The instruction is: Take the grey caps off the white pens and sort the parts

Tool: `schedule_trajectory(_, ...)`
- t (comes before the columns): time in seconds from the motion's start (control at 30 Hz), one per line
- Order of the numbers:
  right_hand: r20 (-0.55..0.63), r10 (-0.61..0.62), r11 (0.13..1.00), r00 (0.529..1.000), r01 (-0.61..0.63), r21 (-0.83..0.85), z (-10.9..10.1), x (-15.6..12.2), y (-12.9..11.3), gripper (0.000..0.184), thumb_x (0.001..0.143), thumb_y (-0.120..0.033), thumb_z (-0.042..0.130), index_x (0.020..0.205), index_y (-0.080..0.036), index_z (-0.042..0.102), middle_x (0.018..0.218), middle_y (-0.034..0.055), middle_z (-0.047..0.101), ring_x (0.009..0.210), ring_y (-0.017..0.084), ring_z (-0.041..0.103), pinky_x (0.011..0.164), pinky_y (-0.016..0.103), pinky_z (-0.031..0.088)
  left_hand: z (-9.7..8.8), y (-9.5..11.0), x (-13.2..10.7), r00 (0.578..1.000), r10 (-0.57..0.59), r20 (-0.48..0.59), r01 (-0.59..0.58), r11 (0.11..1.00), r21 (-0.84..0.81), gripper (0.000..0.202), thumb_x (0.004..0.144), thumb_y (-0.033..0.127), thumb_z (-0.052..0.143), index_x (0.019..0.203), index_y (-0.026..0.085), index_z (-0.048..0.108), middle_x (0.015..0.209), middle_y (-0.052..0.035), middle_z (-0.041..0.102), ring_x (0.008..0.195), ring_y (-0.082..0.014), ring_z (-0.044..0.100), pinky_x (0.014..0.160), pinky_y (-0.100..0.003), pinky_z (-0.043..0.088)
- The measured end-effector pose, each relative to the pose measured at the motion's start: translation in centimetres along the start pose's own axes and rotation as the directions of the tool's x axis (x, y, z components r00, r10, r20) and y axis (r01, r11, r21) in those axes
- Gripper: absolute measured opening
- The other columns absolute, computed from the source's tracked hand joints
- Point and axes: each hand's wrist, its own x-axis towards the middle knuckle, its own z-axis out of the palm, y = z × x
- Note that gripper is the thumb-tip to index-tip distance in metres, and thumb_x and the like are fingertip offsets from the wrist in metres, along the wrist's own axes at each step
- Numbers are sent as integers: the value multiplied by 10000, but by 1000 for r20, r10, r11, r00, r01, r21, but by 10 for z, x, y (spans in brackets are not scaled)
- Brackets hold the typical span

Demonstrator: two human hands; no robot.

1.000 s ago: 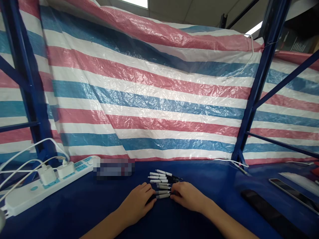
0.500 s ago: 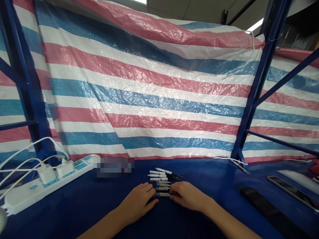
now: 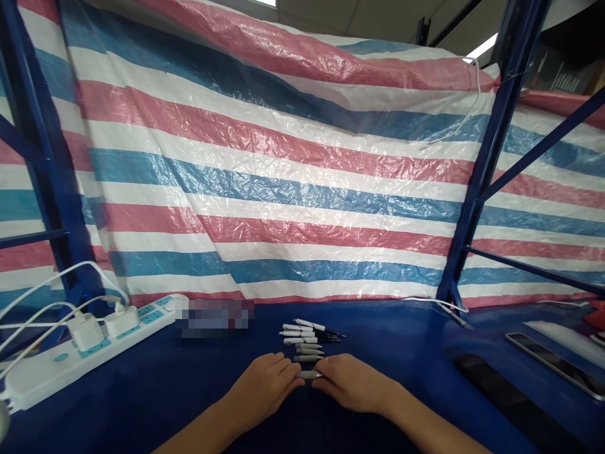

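A short grey pen-like barrel (image 3: 309, 374) lies crosswise between my hands, low over the blue table. At its left end are the closed fingers of my left hand (image 3: 267, 384). My right hand (image 3: 350, 381) pinches the other end, its fingertips hiding the tip. Just beyond, several more grey pen barrels (image 3: 307, 358) lie side by side on the tabletop. Behind those is a loose group of white pens (image 3: 297, 334) with dark ends pointing right.
A white power strip (image 3: 89, 353) with plugs and cables runs along the left. To the right lie a black elongated object (image 3: 510, 400) and a phone (image 3: 558, 362). Striped plastic sheeting (image 3: 283, 176) hangs behind, between blue metal posts (image 3: 477, 183).
Both hands have closed in on the nearest grey barrel and moved slightly toward me with it, apart from the other grey ones. The white pens stay put.
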Motion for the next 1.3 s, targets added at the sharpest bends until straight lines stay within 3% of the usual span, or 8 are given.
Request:
schedule_trajectory(0.23,-11,0,999,1000,-1,-53,5,0,-1,345,1017,-360,355,794,-183,550,765,13,670,642,133,596,566,263,306,-3,7,1,1000,11,27,-13,999,48,309,1005,242,364,744,171,513,656,-19,573,594,-176,482,563,-327,262)
schedule_trajectory(0.53,-51,13,995,999,-18,-98,9,3,-1,230,946,-320,534,791,-167,609,769,39,678,686,173,618,611,278,349,-6,11,2,985,-89,150,99,993,-65,330,1016,234,311,759,182,510,671,-6,608,583,-165,522,545,-305,301)
schedule_trajectory(0.67,-87,30,999,996,-34,-42,1,0,-2,314,964,-445,479,866,-187,629,824,33,677,737,175,621,638,267,392,-10,13,3,970,-140,198,165,980,-112,361,1028,242,268,783,182,527,716,-7,621,611,-156,539,569,-295,329)
schedule_trajectory(0.8,-103,42,998,994,-37,46,1,0,-3,344,1015,-389,367,894,-197,626,818,15,673,724,152,620,651,246,426,-14,12,3,960,-167,224,202,969,-145,353,1026,262,278,795,181,533,745,-9,630,654,-162,553,596,-293,349)
schedule_trajectory(1.03,-162,74,982,984,-44,181,2,0,-4,156,965,-278,501,1044,-195,606,977,32,650,907,160,609,806,242,460,-12,9,2,955,-193,225,233,958,-169,348,1019,251,284,805,180,549,745,-12,632,653,-165,552,595,-295,353)
schedule_trajectory(1.13,-166,108,971,980,-68,230,0,0,-7,226,942,-346,550,1110,-199,585,1012,33,655,912,167,610,801,251,472,-10,8,1,956,-200,214,240,954,-182,330,1014,245,293,822,181,554,752,-17,631,660,-167,556,594,-294,353)
schedule_trajectory(1.2,-142,126,962,982,-86,258,0,1,-9,244,980,-384,467,1039,-194,608,917,17,674,804,145,628,721,231,484,-9,7,1,958,-198,208,238,952,-191,312,1012,239,298,852,182,560,756,-16,633,664,-169,562,597,-295,354)
schedule_trajectory(1.3,-94,117,958,989,-88,273,2,3,-9,370,1026,-323,343,830,-186,625,750,-9,672,669,113,632,643,199,477,-8,6,1,962,-183,202,224,952,-208,270,1014,236,306,930,192,559,806,-9,649,688,-170,575,604,-292,357)
